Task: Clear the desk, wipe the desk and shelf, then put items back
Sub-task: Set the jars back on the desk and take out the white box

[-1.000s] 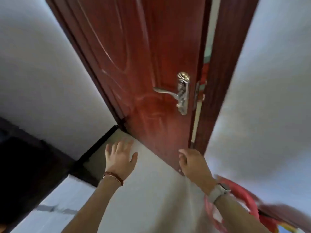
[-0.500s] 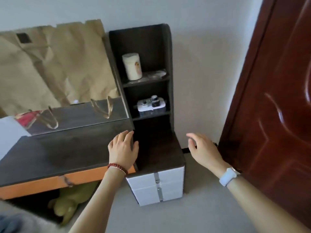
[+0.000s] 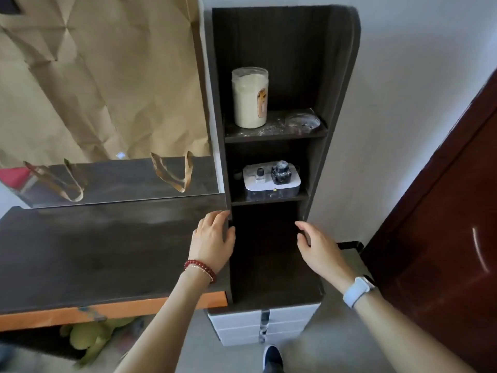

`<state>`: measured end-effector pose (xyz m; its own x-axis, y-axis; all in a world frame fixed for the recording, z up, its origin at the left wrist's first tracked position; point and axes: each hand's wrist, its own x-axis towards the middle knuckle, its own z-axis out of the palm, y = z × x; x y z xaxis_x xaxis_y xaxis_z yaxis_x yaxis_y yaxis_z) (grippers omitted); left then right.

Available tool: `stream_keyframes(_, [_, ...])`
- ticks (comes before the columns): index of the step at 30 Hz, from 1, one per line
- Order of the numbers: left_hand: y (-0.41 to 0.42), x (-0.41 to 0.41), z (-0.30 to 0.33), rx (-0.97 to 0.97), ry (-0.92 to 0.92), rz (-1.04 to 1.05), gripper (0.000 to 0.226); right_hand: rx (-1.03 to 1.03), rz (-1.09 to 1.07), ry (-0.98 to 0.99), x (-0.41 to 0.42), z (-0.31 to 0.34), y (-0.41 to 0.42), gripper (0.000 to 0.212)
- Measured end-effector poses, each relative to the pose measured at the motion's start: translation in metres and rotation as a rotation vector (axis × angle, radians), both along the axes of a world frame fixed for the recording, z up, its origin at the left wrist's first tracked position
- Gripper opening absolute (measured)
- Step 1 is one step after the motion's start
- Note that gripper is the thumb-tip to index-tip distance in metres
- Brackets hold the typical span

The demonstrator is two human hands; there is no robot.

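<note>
A dark wooden desk (image 3: 94, 254) with an orange front edge stands at the left, joined to a tall dark shelf unit (image 3: 338, 76). The upper shelf holds a white jar (image 3: 248, 99) and a crumpled clear wrapper (image 3: 302, 122), with white dust around them. On the middle shelf lies a white box (image 3: 271, 181) carrying a small bottle and a dark ink bottle. My left hand (image 3: 213, 242) hovers open at the desk's right end beside the shelf's side panel. My right hand (image 3: 318, 247) is open in front of the empty lowest compartment. Neither hand holds anything.
Brown paper (image 3: 102, 76) covers the mirror behind the desk, with a bare mirror strip (image 3: 121, 179) below it. White drawers (image 3: 263, 324) sit under the shelf unit. A dark red door (image 3: 443, 224) stands at the right. A green soft toy (image 3: 88, 337) lies under the desk.
My view swung from the door down to the desk and shelf. Both hands have moved closer to the shelf unit, still open and holding nothing.
</note>
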<state>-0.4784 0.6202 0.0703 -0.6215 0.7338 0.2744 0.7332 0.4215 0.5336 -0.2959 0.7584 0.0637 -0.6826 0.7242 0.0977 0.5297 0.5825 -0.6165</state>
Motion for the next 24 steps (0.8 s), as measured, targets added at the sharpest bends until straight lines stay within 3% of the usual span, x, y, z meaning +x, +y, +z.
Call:
stream_keyframes(8, [0.14, -0.035, -0.018, -0.076, -0.268, -0.048, 0.055, 0.039, -0.067, 0.026, -0.099, -0.003, 0.126, 0.068])
stream_keyframes(13, [0.197, -0.059, -0.028, -0.185, -0.187, 0.009, 0.064, 0.042, 0.066, -0.097, -0.138, -0.017, 0.17, 0.088])
stream_keyframes(18, [0.223, -0.076, -0.036, -0.326, -0.118, 0.024, 0.064, 0.063, 0.151, -0.139, -0.146, -0.025, 0.187, 0.088])
stream_keyframes(22, [0.223, -0.08, -0.046, -0.265, 0.017, 0.039, 0.048, 0.054, 0.173, -0.141, -0.149, -0.029, 0.197, 0.087])
stream_keyframes(24, [0.222, -0.078, -0.05, -0.206, 0.0, 0.045, 0.043, 0.068, 0.165, -0.137, -0.15, -0.031, 0.198, 0.079])
